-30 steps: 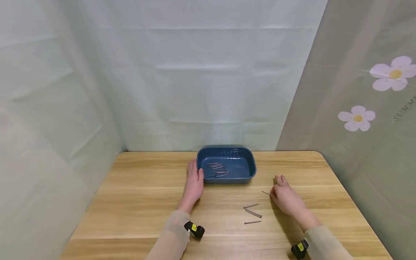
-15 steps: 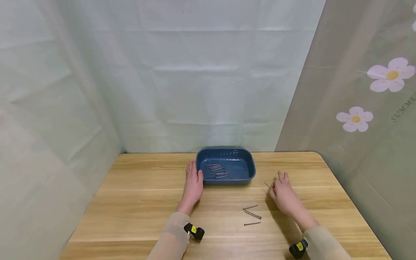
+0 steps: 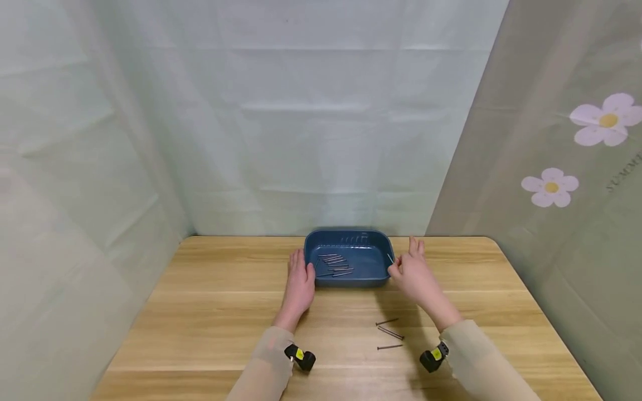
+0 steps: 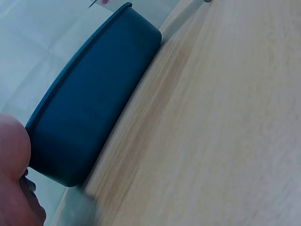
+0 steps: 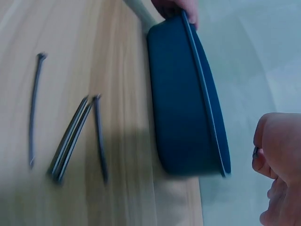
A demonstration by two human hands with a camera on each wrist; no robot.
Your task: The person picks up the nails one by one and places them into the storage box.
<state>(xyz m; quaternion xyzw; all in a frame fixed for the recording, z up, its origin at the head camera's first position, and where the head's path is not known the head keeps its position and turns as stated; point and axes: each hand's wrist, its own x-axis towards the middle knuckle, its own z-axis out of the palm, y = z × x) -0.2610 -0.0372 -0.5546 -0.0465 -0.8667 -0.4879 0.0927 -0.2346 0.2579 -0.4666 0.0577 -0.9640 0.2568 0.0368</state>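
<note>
A blue rectangular tray (image 3: 353, 282) stands near the table's far edge, with several dark nails (image 3: 337, 265) lying in its left part. My left hand (image 3: 299, 284) rests against its left side, fingers straight along the outer wall and thumb at the front corner. My right hand (image 3: 413, 278) pinches a nail (image 3: 390, 258) between thumb and fingertips just over the tray's right rim, with the other fingers raised. The right wrist view shows this hand (image 5: 282, 155) above rim height, most of its nail hidden. Several more nails (image 5: 70, 139) lie on the table in front of the tray.
The wooden table (image 3: 210, 312) has rounded far corners. Pale curtains (image 3: 321, 139) hang close behind and on both sides, the right one printed with flowers. A small black camera (image 3: 300, 356) sits on the left wrist, another camera (image 3: 433, 357) on the right.
My right hand has lifted off the table with the nail and moved left and away to the tray's right rim. My left hand stays against the tray.
</note>
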